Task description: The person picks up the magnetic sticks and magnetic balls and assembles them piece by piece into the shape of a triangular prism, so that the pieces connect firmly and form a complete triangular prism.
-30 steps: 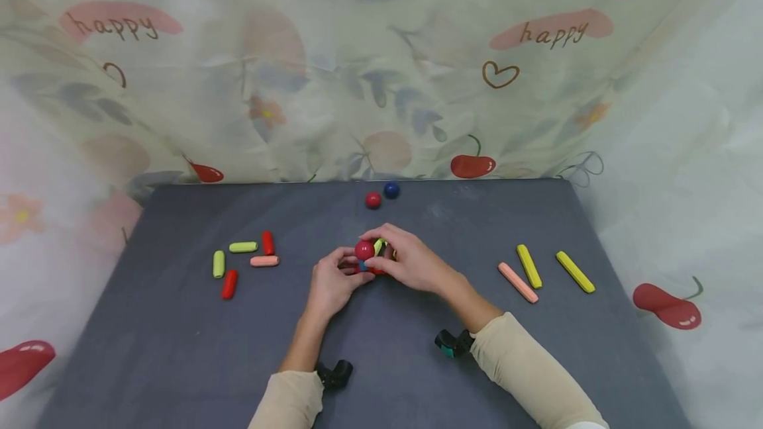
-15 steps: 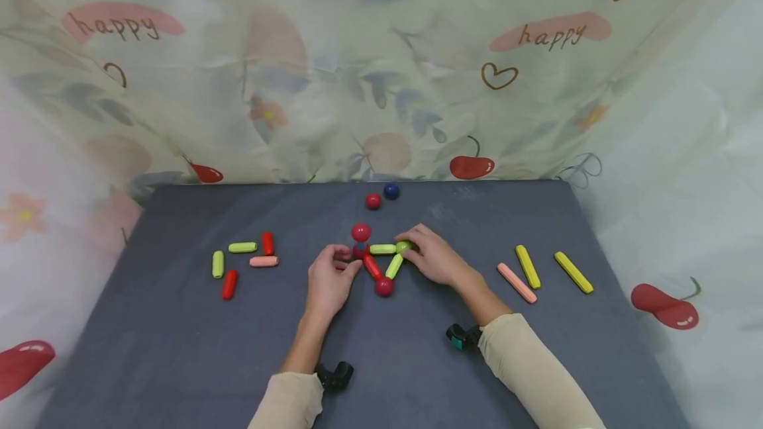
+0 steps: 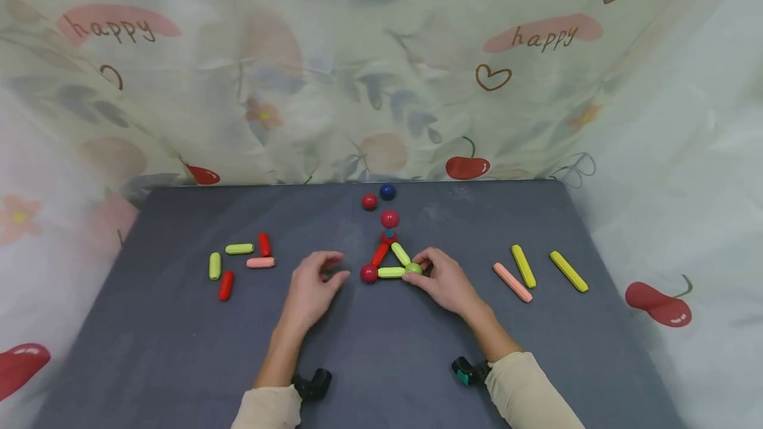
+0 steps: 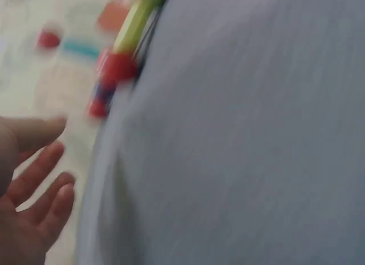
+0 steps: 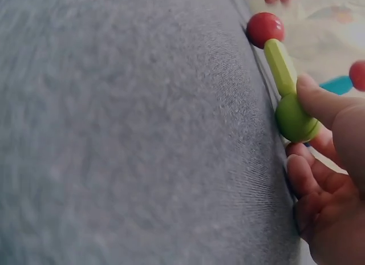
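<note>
A triangle of balls and short rods lies on the dark table between my hands. Its left corner is a red ball [image 3: 369,273], its right corner a green ball [image 3: 413,269]. Light green rods [image 3: 391,273] and a red rod [image 3: 379,255] form the sides. From the back corner a short blue rod [image 5: 337,85] stands up, topped by a red ball [image 3: 390,219]. My right hand [image 3: 448,283] pinches the green ball between thumb and fingers. To the left of the triangle, my left hand [image 3: 312,286] hovers apart from it, fingers loosely curved and holding nothing.
A loose red ball [image 3: 369,201] and a dark blue ball [image 3: 387,192] sit by the table's back edge. Several short rods [image 3: 240,249] lie at the left. Two yellow rods [image 3: 569,271] and a longer pink rod [image 3: 512,282] lie at the right. A printed curtain hangs behind.
The triangle has come down flat from between both hands, then turned so its upright ball stands at the back. My left hand has let go and drawn away left; my right keeps the green ball.
</note>
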A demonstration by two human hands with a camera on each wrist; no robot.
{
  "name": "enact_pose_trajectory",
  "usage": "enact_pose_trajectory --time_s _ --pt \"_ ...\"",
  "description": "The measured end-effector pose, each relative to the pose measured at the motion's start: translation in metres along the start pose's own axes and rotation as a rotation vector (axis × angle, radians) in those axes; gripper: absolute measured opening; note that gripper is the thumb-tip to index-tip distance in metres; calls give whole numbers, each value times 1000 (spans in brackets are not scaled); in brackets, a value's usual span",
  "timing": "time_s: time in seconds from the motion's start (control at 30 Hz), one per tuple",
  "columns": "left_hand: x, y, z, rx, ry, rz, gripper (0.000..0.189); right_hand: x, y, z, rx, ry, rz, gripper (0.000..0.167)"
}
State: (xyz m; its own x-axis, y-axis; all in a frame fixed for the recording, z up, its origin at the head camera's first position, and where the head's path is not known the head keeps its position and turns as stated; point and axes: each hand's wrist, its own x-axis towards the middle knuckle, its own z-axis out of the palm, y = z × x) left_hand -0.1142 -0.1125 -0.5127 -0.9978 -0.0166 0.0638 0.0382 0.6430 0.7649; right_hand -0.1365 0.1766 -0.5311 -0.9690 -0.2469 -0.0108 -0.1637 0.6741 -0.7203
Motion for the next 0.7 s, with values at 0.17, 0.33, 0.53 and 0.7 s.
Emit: enact_pose_trajectory --time_s 0.17,0.33,0.53,0.7 --pt "12 -36 -50 88 160 -73 36 -1 1 1 44 29 46 33" --pt "12 -62 -70 211 134 -131 31 -3 1 4 59 24 53 35" --pt "9 -57 -66 205 160 -86 20 -4 1 7 64 36 59 35" --pt "10 -19 -47 -89 148 -7 36 -3 1 8 60 45 51 35"
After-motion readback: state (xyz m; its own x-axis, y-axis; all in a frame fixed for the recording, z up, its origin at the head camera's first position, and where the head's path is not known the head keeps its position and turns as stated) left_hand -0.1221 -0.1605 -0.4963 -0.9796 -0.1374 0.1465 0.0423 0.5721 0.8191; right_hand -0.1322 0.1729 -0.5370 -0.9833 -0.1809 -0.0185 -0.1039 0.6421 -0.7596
